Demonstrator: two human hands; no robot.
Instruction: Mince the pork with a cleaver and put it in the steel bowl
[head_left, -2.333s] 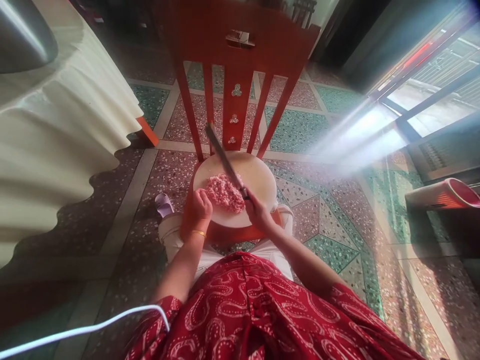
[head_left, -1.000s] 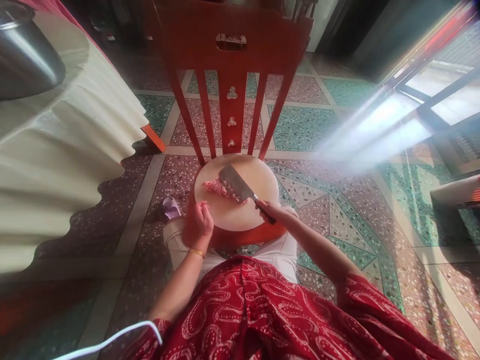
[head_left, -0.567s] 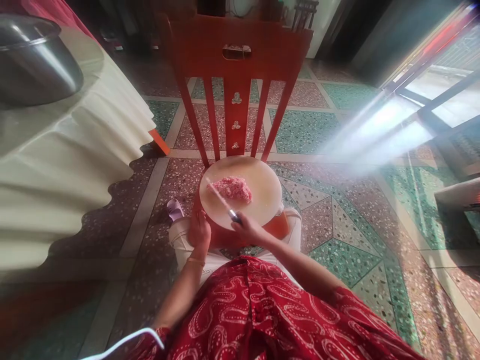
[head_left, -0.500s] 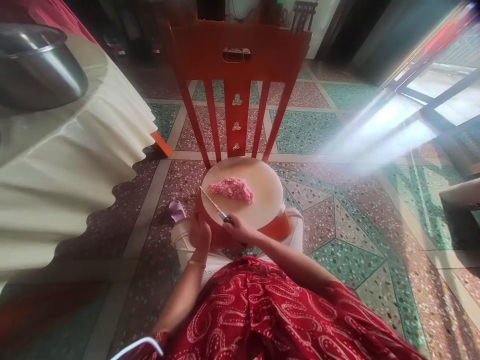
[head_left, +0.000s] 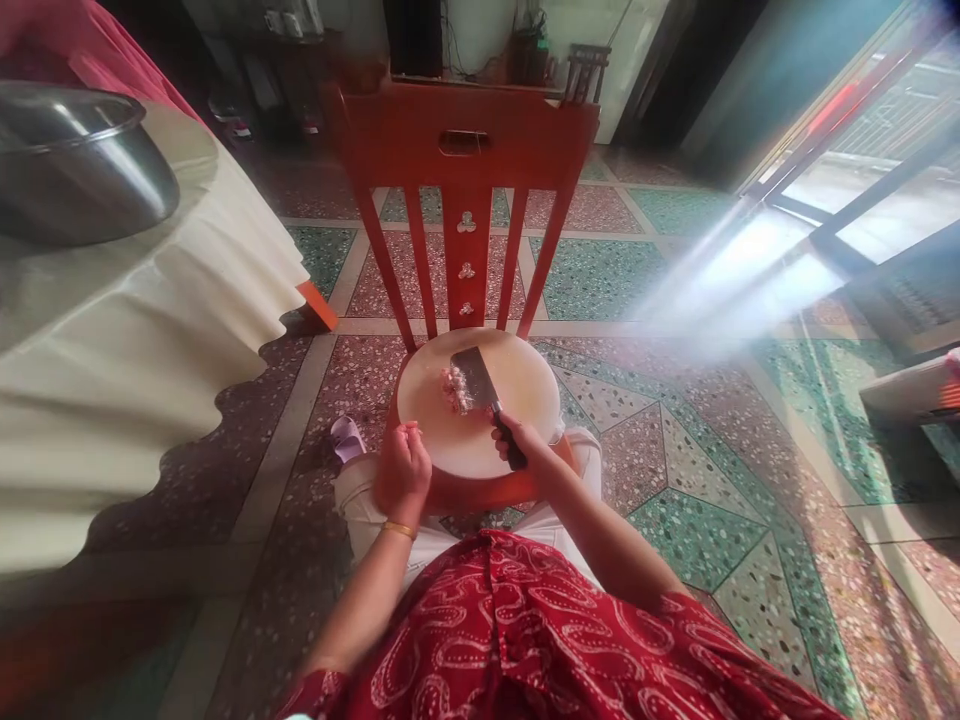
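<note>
My right hand [head_left: 517, 442] is wrapped tight around the dark handle of a broad steel cleaver [head_left: 477, 379], whose flat blade lies over a small heap of pink minced meat [head_left: 452, 386]. The meat sits near the middle of a round pale wooden chopping board [head_left: 517, 370] resting on the seat of a red wooden chair [head_left: 465, 150]. I judge the mince soft, wet and sticky, prone to smear and cling to steel; it is better gathered with the blade than pinched. The cleaver looks heavy toward the blade, so the grip belongs on the handle. My left hand [head_left: 403, 472] hovers at the board's near edge, fingers loosely curled, holding nothing.
</note>
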